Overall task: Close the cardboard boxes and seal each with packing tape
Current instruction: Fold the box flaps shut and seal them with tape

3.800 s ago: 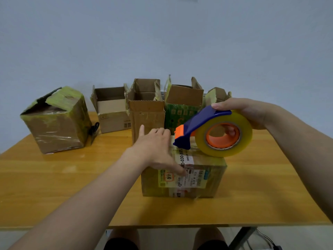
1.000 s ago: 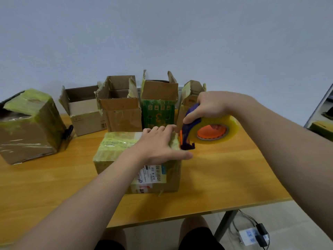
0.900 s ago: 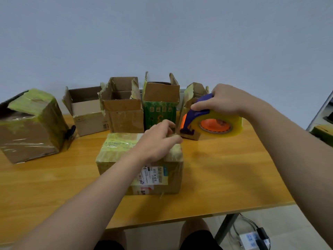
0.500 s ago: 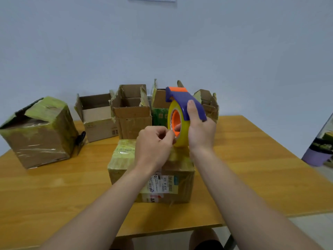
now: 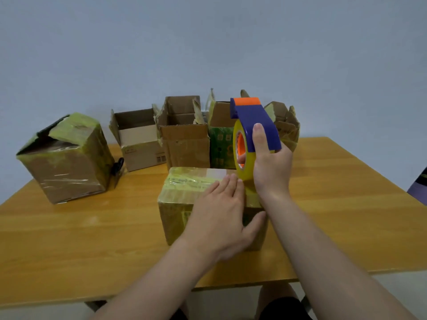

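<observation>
A small closed cardboard box (image 5: 184, 192), wrapped in yellowish tape, sits on the wooden table (image 5: 69, 239) in front of me. My left hand (image 5: 221, 218) lies flat on its top with fingers straight and the thumb down over the near right side. My right hand (image 5: 270, 167) grips a tape dispenser (image 5: 251, 121) with a blue and orange guard and a yellowish roll. It stands upright at the box's far right top edge. Several open boxes (image 5: 184, 135) line the back of the table.
A larger taped box (image 5: 67, 158) stands tilted at the back left with a small black object beside it. A purple thing (image 5: 419, 185) shows at the right frame edge. My knees are under the table's near edge.
My left hand let go of the tape end and flattened onto the box top. The dispenser came down a little toward the box's right edge. The box was turned earlier.
</observation>
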